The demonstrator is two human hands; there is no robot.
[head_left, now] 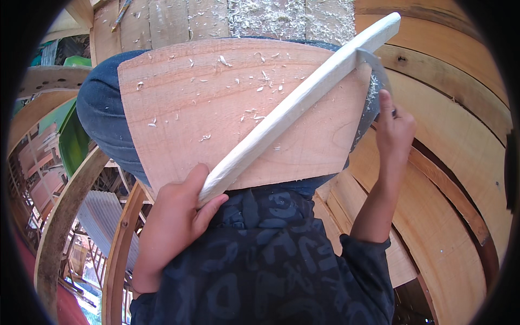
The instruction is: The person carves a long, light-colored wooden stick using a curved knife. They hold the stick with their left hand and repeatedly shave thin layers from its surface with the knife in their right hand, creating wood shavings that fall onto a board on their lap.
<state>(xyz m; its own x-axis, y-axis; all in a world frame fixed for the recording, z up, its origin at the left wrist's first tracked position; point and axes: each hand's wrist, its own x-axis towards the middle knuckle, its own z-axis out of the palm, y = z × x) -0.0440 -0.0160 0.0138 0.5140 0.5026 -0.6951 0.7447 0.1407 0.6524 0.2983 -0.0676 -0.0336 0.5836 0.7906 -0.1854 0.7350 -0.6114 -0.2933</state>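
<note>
The stick (pixel 295 105) lies slanted across the board (pixel 238 114) on my lap. My left hand (pixel 176 216) grips its low end tight; my right hand (pixel 394 127) is clamped on a blade (pixel 374 62).

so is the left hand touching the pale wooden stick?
Touching. The head view shows the left hand wrapped around the near end of the pale wooden stick, thumb over it, with the stick lying across the board.
</note>
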